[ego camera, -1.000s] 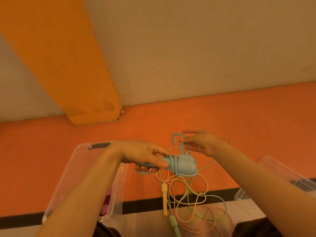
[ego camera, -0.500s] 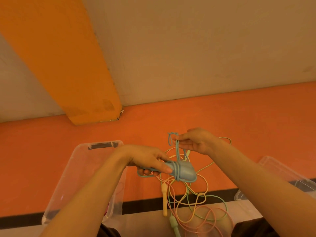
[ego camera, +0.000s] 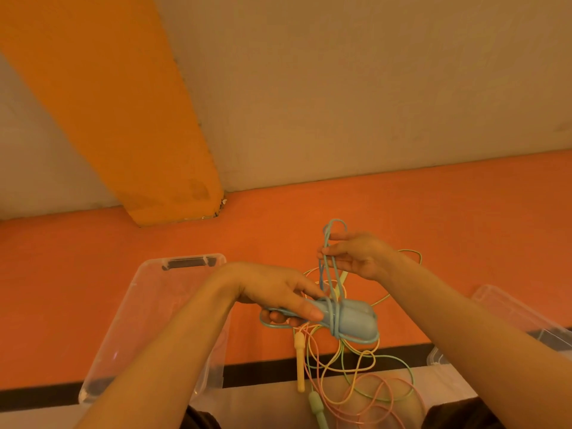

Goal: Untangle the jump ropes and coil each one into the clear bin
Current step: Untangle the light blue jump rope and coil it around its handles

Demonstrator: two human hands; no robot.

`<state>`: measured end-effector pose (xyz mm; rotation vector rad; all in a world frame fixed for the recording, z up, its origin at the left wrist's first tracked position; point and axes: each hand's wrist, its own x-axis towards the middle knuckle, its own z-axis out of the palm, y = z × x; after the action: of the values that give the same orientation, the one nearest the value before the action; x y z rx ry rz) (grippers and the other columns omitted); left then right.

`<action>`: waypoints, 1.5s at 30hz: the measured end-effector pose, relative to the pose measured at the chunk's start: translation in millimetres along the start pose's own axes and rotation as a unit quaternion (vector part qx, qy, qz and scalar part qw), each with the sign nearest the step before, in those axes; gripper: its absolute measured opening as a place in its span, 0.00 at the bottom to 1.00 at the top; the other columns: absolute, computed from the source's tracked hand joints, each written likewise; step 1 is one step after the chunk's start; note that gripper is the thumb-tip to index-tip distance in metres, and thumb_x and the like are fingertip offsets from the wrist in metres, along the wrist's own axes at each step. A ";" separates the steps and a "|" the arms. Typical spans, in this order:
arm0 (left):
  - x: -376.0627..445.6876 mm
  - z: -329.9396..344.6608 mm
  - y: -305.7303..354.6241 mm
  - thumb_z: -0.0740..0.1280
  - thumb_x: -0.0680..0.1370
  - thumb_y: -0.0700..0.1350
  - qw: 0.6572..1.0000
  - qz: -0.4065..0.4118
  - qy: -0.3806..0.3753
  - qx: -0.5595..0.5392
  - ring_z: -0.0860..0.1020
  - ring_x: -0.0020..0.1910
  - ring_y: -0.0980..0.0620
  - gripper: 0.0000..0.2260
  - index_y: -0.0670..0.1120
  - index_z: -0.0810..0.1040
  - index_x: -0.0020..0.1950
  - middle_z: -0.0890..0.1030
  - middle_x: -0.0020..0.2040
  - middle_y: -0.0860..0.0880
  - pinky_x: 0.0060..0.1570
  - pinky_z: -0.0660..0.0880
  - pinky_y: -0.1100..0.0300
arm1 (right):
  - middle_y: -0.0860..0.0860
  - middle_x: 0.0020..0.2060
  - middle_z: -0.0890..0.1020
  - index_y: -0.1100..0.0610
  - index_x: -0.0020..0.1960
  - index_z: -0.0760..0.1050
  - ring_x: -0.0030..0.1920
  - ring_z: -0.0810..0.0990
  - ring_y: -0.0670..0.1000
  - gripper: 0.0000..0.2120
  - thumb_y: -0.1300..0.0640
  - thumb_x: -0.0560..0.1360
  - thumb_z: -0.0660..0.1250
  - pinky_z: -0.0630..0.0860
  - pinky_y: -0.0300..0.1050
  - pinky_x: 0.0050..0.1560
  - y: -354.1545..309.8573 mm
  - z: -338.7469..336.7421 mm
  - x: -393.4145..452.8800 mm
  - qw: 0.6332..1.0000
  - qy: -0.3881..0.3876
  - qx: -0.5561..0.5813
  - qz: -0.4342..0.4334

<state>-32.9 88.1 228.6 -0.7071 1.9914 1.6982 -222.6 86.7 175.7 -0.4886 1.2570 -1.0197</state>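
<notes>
The left hand (ego camera: pixel 278 297) grips the pale blue jump rope (ego camera: pixel 349 318), its cord wound around 2 handles, while the right hand (ego camera: pixel 359 255) pinches a cord loop.

Blue rope (ego camera: pixel 330 267), yellow handle (ego camera: pixel 299 363), green handle (ego camera: pixel 317 408), orange floor (ego camera: pixel 93 274).

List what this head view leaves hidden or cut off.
- Clear bin contents: the left forearm covers most of the inside.
- Pink rope and green handle: cut off by the bottom edge.
- Second bin: cut off by the right edge and forearm.
- Left hand grip on the blue handles: fingers underneath hidden.
</notes>
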 end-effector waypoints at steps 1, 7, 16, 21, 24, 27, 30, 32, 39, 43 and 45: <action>0.6 0.3 -0.2 0.64 0.81 0.44 1.000 -0.007 0.002 0.003 0.65 0.25 0.55 0.09 0.46 0.75 0.61 0.72 0.33 0.49 0.23 0.61 0.64 | 0.61 0.39 0.80 0.64 0.63 0.68 0.28 0.83 0.51 0.21 0.77 0.72 0.63 0.79 0.41 0.27 0.6 0.2 0.2 1.000 -0.001 0.002 -0.003; -1.1 -2.2 -4.1 0.63 0.81 0.44 0.999 -0.020 0.025 0.014 0.66 0.24 0.55 0.12 0.39 0.74 0.61 0.72 0.33 0.49 0.24 0.61 0.63 | 0.56 0.27 0.82 0.63 0.43 0.70 0.27 0.82 0.51 0.09 0.76 0.73 0.63 0.80 0.40 0.28 -2.9 -1.7 4.3 0.999 0.014 0.036 -0.006; -11.4 -5.9 -2.8 0.65 0.79 0.46 0.999 0.015 0.050 0.005 0.66 0.25 0.55 0.10 0.42 0.76 0.57 0.72 0.34 0.47 0.25 0.62 0.60 | 0.53 0.26 0.82 0.62 0.46 0.70 0.26 0.82 0.49 0.09 0.75 0.74 0.63 0.79 0.38 0.29 7.2 -15.9 15.2 0.998 0.026 0.064 0.008; -11.0 -5.6 -1.2 0.65 0.80 0.42 0.997 0.028 0.074 -0.001 0.67 0.24 0.55 0.03 0.46 0.75 0.53 0.73 0.33 0.48 0.25 0.61 0.60 | 0.54 0.23 0.80 0.63 0.41 0.70 0.23 0.80 0.49 0.09 0.74 0.75 0.61 0.78 0.39 0.25 22.7 -17.9 20.0 0.996 0.042 0.062 0.046; -14.6 -8.9 -4.7 0.66 0.79 0.42 0.996 0.033 0.085 -0.008 0.67 0.24 0.55 0.04 0.52 0.76 0.48 0.73 0.33 0.49 0.26 0.61 0.60 | 0.52 0.23 0.80 0.60 0.40 0.72 0.24 0.80 0.48 0.09 0.72 0.75 0.64 0.78 0.42 0.31 29.0 -22.9 21.9 0.996 0.052 0.022 0.074; -15.6 -9.2 -6.4 0.66 0.79 0.43 0.998 0.015 0.068 -0.007 0.67 0.25 0.55 0.03 0.51 0.77 0.51 0.73 0.34 0.48 0.25 0.62 0.61 | 0.48 0.23 0.80 0.57 0.39 0.73 0.29 0.80 0.45 0.10 0.69 0.75 0.66 0.67 0.36 0.32 27.3 -25.5 19.4 0.994 0.067 -0.024 0.084; -9.2 -5.6 -7.7 0.66 0.79 0.43 0.999 -0.028 0.044 0.015 0.66 0.24 0.55 0.10 0.42 0.75 0.60 0.73 0.33 0.48 0.24 0.62 0.63 | 0.50 0.23 0.81 0.59 0.41 0.72 0.24 0.80 0.43 0.09 0.70 0.76 0.64 0.69 0.31 0.21 19.8 -21.6 16.7 0.995 0.052 0.002 0.088; -4.6 -2.8 -8.1 0.65 0.80 0.44 0.998 -0.039 0.033 0.029 0.67 0.24 0.55 0.14 0.40 0.74 0.64 0.73 0.33 0.49 0.24 0.62 0.63 | 0.51 0.25 0.82 0.61 0.42 0.72 0.24 0.80 0.45 0.08 0.72 0.75 0.64 0.75 0.32 0.24 14.1 -16.4 15.5 0.995 0.045 0.034 0.077; 1.1 0.3 -7.4 0.65 0.80 0.45 0.998 -0.058 0.031 0.024 0.66 0.25 0.54 0.11 0.43 0.75 0.61 0.72 0.33 0.48 0.24 0.62 0.64 | 0.54 0.24 0.81 0.64 0.39 0.72 0.26 0.81 0.47 0.09 0.73 0.75 0.62 0.78 0.35 0.28 -1.2 -4.9 7.0 0.997 0.028 0.062 0.032; 10.2 5.3 -9.6 0.61 0.81 0.52 0.995 -0.081 0.039 0.041 0.66 0.25 0.54 0.18 0.36 0.72 0.55 0.70 0.36 0.42 0.24 0.63 0.63 | 0.54 0.25 0.81 0.64 0.38 0.73 0.28 0.81 0.47 0.10 0.73 0.75 0.61 0.78 0.35 0.27 -9.1 0.7 2.3 0.998 0.024 0.058 0.007; 13.8 6.4 -9.3 0.60 0.82 0.53 0.994 -0.083 0.044 0.048 0.67 0.25 0.54 0.17 0.39 0.72 0.55 0.70 0.36 0.43 0.24 0.64 0.62 | 0.54 0.25 0.81 0.63 0.37 0.73 0.30 0.80 0.47 0.10 0.73 0.75 0.62 0.78 0.34 0.28 -11.8 3.6 -0.3 0.998 0.020 0.060 -0.005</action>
<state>-37.9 91.8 211.9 -0.8995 1.9971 1.4883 -223.5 80.3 186.2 -0.3837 1.2222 -1.1113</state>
